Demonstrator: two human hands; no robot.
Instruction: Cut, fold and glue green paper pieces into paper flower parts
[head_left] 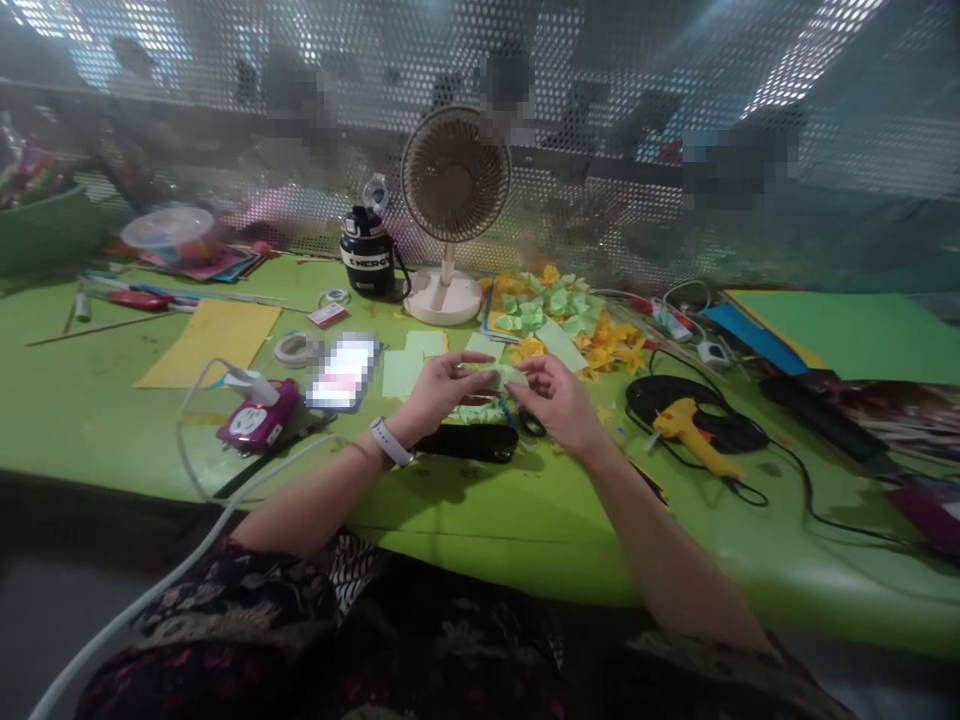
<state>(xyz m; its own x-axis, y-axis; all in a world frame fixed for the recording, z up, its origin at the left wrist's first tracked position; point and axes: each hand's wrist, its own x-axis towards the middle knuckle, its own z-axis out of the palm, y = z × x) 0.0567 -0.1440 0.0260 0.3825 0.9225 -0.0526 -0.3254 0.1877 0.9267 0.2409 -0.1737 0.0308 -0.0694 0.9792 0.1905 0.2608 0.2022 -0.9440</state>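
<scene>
Both my hands meet over the green table (pixel 480 510), pinching one small pale green paper piece (pixel 504 376) between them. My left hand (pixel 442 388), with a white watch on the wrist, grips its left end with curled fingers. My right hand (pixel 559 400) pinches its right end. More pale green paper squares (pixel 409 368) lie flat just behind my hands. A black oblong case (pixel 469 442) lies right under my left hand.
A yellow glue gun (pixel 690 430) with black cord lies to the right. Folded green and yellow paper flowers (pixel 562 310) are piled behind. A small fan (pixel 454 210), black jar (pixel 367 255), phone (pixel 343 372), tape roll (pixel 296 350), yellow sheet (pixel 214 340) and pink power socket (pixel 259 418) stand left.
</scene>
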